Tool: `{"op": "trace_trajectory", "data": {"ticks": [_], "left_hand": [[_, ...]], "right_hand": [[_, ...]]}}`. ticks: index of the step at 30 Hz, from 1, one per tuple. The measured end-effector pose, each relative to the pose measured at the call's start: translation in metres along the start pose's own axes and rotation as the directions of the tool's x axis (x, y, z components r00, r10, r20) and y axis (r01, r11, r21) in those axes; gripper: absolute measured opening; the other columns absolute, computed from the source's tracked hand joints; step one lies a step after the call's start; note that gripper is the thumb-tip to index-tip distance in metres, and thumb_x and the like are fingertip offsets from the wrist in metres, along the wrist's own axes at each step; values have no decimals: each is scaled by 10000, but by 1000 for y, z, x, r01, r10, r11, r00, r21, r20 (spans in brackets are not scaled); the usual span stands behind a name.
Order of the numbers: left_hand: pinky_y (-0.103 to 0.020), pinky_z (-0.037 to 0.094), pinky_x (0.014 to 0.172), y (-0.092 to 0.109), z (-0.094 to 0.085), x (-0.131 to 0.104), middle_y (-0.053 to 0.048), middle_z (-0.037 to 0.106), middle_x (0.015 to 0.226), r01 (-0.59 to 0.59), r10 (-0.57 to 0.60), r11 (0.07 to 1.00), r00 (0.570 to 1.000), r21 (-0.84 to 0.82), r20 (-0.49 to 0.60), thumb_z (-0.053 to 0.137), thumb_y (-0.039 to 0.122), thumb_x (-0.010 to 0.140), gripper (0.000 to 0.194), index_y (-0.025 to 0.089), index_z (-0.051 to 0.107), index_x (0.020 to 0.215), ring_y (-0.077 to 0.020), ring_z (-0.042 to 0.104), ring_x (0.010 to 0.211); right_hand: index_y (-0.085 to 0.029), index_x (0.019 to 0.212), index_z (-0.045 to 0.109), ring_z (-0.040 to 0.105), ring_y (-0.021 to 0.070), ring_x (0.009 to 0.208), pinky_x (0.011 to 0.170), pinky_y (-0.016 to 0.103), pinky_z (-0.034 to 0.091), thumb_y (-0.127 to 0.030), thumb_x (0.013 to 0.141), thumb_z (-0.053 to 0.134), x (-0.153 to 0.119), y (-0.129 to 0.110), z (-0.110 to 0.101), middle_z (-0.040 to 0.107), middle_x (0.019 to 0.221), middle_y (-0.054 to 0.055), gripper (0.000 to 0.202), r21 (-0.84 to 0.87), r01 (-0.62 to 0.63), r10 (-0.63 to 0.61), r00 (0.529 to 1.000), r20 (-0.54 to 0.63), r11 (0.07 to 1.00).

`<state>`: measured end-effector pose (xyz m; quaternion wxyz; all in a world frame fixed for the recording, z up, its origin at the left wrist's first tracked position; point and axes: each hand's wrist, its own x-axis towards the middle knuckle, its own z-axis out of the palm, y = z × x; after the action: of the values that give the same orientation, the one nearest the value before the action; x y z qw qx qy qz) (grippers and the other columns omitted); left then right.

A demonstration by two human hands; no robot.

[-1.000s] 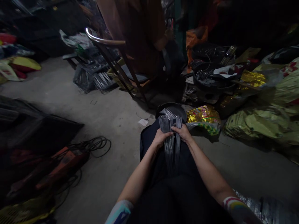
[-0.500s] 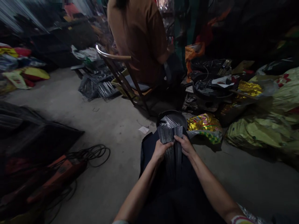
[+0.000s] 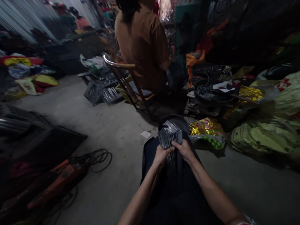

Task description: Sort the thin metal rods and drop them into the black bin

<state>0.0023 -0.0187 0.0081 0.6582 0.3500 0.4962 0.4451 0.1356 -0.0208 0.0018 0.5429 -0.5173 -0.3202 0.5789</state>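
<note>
A fanned bundle of thin, shiny grey strips (image 3: pixel 170 137) stands over my lap, on dark cloth (image 3: pixel 150 156). My left hand (image 3: pixel 162 154) is wrapped round its left side, with the thumb across the front. On the right side my right hand (image 3: pixel 184 149) grips the same bundle, its thumb close to the left one. The strips' lower ends run down between my forearms and fade into the dark. Just beyond the bundle is a round black pan (image 3: pixel 184 123), partly hidden by more strips.
A person in a brown shirt (image 3: pixel 142 43) sits ahead on a wooden chair (image 3: pixel 122 65). Gold packets (image 3: pixel 207 126) and pale sacks (image 3: pixel 264 134) lie to the right. Coiled black cable (image 3: pixel 100 159) and an orange tool (image 3: pixel 63 172) are on the left floor.
The view has tilted, so the surroundings sit lower in the picture. My two hands have come closer together, and the gap in the strips' upper part has narrowed.
</note>
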Motion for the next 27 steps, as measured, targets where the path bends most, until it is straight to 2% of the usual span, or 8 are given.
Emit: {"op": "trace_trajectory", "data": {"ticks": [4,7,9,15,22,27], "left_hand": [[-351,506,860,-1,-2,0,-93,754,959,-5,5,1000,1000,17,26,869,247,541,454,119,730,954,-244,685,882],[-346,506,858,-1,-2,0,-92,752,977,-11,9,998,999,64,35,870,251,550,461,120,727,968,-248,684,898],[-350,502,877,-2,-1,1,-96,749,1004,-26,23,997,999,70,49,870,241,549,474,120,726,985,-253,683,922],[-367,478,948,-3,3,1,-110,732,1086,-81,76,996,993,44,93,853,237,585,500,132,718,1054,-260,670,1011],[-362,505,883,0,2,0,-105,741,1024,-68,60,993,995,99,83,862,273,579,486,123,714,1017,-262,679,944],[-389,512,867,5,1,-3,-111,749,968,-107,97,986,992,124,83,880,321,543,488,126,738,967,-307,678,942]], "right_hand": [[-160,908,712,660,210,788,770,320,501,-448,635,820,-4,-1,-1,728,835,43,411,116,-55,51,998,39,992],[-170,884,709,664,214,793,765,316,504,-429,623,829,-5,-1,0,730,835,40,386,144,-54,55,999,-2,988],[-173,872,712,663,210,781,768,319,506,-418,614,836,-4,0,0,730,833,38,377,141,-51,49,999,12,989],[-178,726,681,630,180,661,676,293,487,-393,576,857,-2,-1,2,690,689,4,316,80,-17,21,999,-47,997],[-149,895,711,677,238,779,770,352,520,-435,628,816,-4,0,-3,733,833,66,405,159,-80,76,997,34,984],[-165,922,713,690,262,862,811,371,526,-432,613,819,-3,4,-3,744,898,75,422,195,-68,83,994,-70,978]]}}
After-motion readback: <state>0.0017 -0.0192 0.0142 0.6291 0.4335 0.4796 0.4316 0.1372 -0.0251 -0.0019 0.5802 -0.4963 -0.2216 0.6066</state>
